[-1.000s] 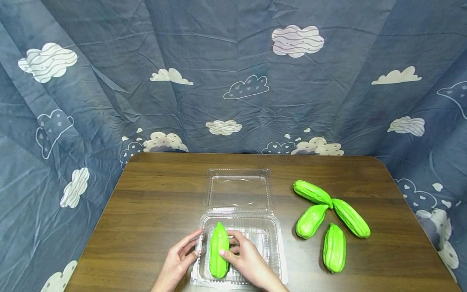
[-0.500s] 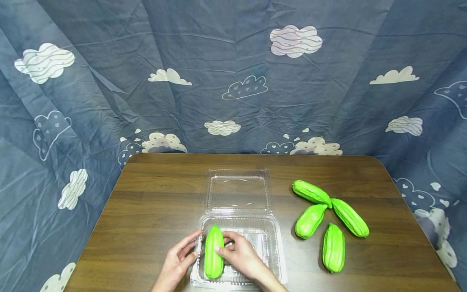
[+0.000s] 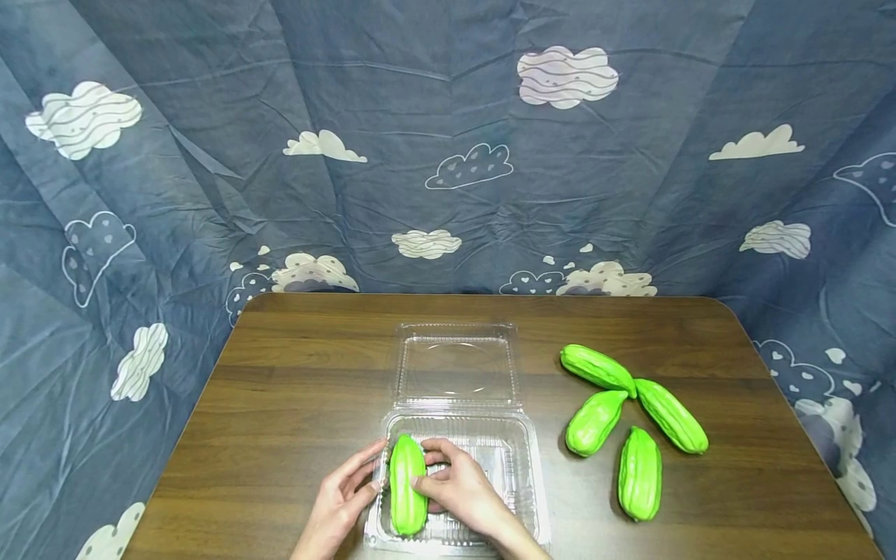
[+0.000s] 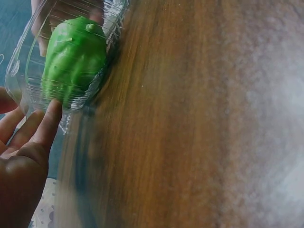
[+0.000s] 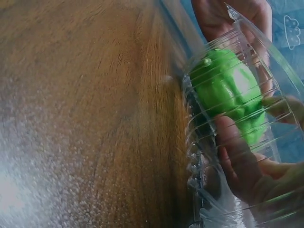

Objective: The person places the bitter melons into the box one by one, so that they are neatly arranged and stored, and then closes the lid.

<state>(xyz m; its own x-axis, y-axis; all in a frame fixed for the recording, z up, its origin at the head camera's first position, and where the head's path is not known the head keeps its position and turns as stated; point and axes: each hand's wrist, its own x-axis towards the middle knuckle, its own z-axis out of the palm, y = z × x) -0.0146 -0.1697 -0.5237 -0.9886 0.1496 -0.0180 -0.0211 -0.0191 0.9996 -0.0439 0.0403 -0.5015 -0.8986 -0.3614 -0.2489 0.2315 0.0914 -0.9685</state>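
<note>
My right hand (image 3: 458, 486) holds a bright green ribbed gourd (image 3: 407, 490), thumb on top and fingers along its right side. The gourd lies lengthwise along the left side of a clear plastic clamshell container (image 3: 525, 467). At the container's left rim, my left hand (image 3: 339, 498) pinches the edge between thumb and fingers. The left wrist view shows left fingers (image 4: 50, 123) against the outer wall, with the gourd (image 4: 73, 61) just inside. Through the wall in the right wrist view, right-hand fingers (image 5: 237, 152) touch the gourd (image 5: 228, 85).
Several similar green gourds (image 3: 640, 474) lie on the brown wooden table (image 3: 294, 373) to the right. The container's lid (image 3: 455, 369) is folded back flat, away from me. A blue curtain with cloud prints (image 3: 392, 194) hangs behind the table.
The right hand and gourd have shifted left, toward the container's left wall, and slightly nearer to me. The left hand stays at the rim.
</note>
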